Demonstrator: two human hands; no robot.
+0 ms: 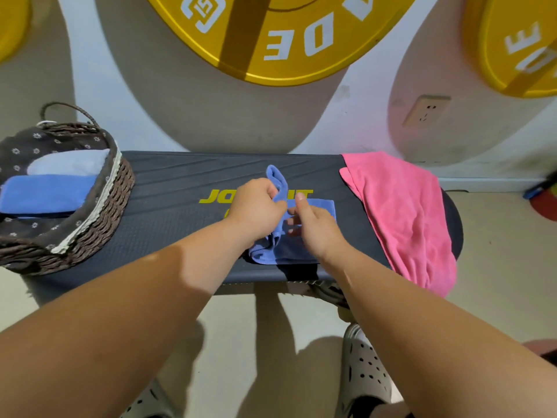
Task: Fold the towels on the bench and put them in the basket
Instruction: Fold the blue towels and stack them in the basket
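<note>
A small blue towel (278, 182) lies bunched in the middle of the black bench (168, 188). My left hand (256, 209) grips a raised fold of it. My right hand (316, 227) pinches its edge just to the right, and both hands cover most of the cloth. A pink towel (407, 212) lies spread over the bench's right end and hangs over the front edge. The wicker basket (99, 224) stands on the bench's left end, holding a folded blue towel (48, 196) and a pale blue one (69, 164).
Yellow weight plates (286, 37) lean on the wall behind the bench, another at the right (518, 46). A wall socket (426, 111) sits low on the wall. My feet in perforated clogs (364, 372) stand on the floor under the bench's front edge.
</note>
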